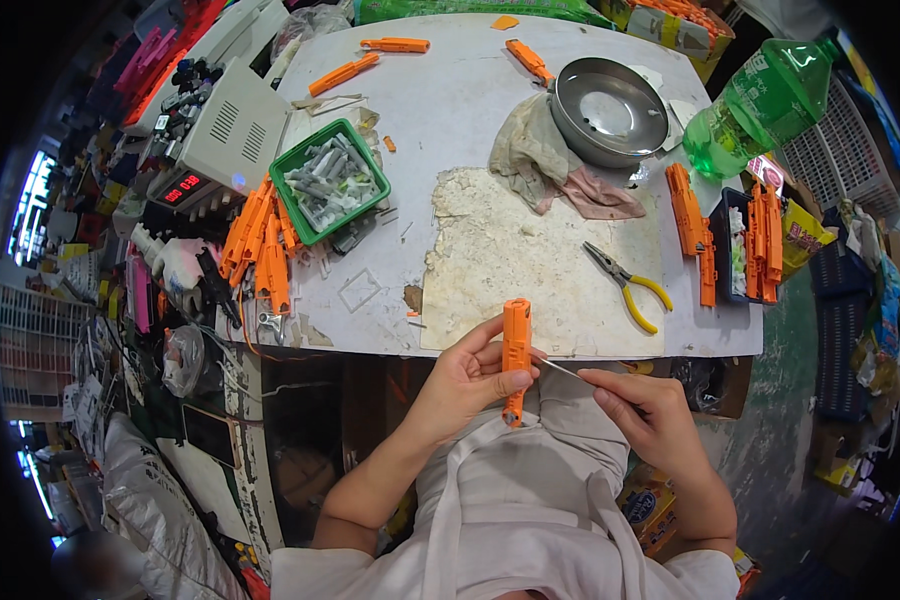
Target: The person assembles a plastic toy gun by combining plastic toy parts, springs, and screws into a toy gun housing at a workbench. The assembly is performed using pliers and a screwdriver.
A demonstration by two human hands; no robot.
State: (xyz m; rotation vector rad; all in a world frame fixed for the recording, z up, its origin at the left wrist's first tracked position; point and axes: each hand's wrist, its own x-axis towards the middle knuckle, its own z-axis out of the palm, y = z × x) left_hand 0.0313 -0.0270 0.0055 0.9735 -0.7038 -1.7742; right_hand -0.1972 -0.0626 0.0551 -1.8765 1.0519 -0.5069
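My left hand (478, 385) is closed around a long orange plastic piece (516, 345), held upright over my lap at the table's front edge. My right hand (650, 410) pinches a thin metal rod-like tool (562, 370). Its tip points left, toward the side of the orange piece near my left fingertips; whether it touches cannot be made out. Most of the tool's rear end is hidden in my fingers. Beyond my right hand, pliers with yellow handles (630, 285) lie on the worn, pale work board (530, 265).
On the left stand a green basket of grey parts (281, 172), a pile of orange pieces (260, 245) and a grey machine (232, 125). A metal bowl (610, 140), rag (530, 150), green bottle (760, 105) and dark bin (727, 240) occupy the right.
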